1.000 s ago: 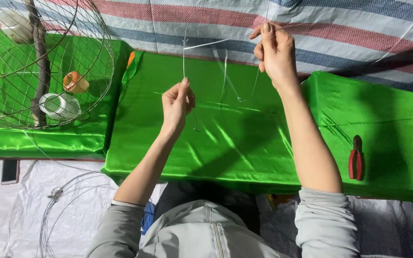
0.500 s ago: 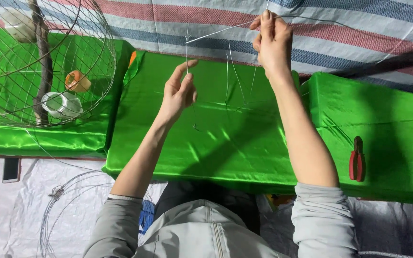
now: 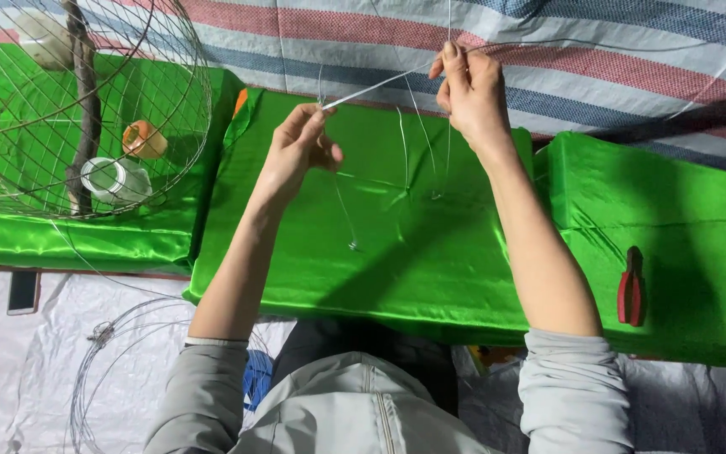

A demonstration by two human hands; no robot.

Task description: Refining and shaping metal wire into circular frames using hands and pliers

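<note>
Hands work raised above a bench draped in shiny green satin cloth (image 3: 397, 252). The left hand (image 3: 296, 151) has its thumb and forefinger pinched shut on one end of a thin, pale, straight length of metal wire (image 3: 380, 84), its other fingers curled loosely beneath. The right hand (image 3: 472, 92), higher and farther from the body, grips the wire's other end between closed fingertips, so the strand runs taut and slanting upward from left to right between the two hands. Finer loops of the same silvery wire hang down from both hands, and their lower ends reach the green cloth. To the left, on a second green-covered block, stands a round domed cage of thin metal wire (image 3: 77, 109); a small orange cup (image 3: 144, 139) and a white cup (image 3: 115, 178) show through its bars. Red-handled pliers (image 3: 632, 286) lie on the cloth well to the right. Coiled grey wire (image 3: 119, 361) rests on the white sheet beside the left sleeve.
</note>
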